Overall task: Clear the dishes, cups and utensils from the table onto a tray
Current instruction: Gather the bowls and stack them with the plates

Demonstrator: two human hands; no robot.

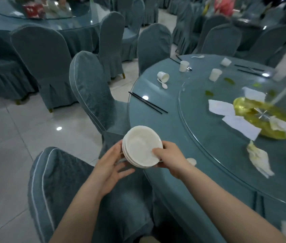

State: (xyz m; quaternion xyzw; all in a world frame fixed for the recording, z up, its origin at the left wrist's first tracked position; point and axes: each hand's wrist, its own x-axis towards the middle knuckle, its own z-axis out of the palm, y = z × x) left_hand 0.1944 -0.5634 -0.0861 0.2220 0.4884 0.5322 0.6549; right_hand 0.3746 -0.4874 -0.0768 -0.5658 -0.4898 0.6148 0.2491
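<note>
The round table (165,123) carries 4 white cups (184,66), black chopsticks (147,102), a spoon (162,84) and crumpled napkins (260,157).

left hand (111,163): bare, no glove, no ring or band to be seen
right hand (171,159): bare, no glove, no ring on the fingers that show
left forearm (79,207): uncovered up to the lower edge of the view, no sleeve, no watch at the wrist
right forearm (226,204): uncovered likewise, wrist plain
clothing: a tan strip (149,240) at the bottom edge, possibly trousers, too blurred to say
</note>
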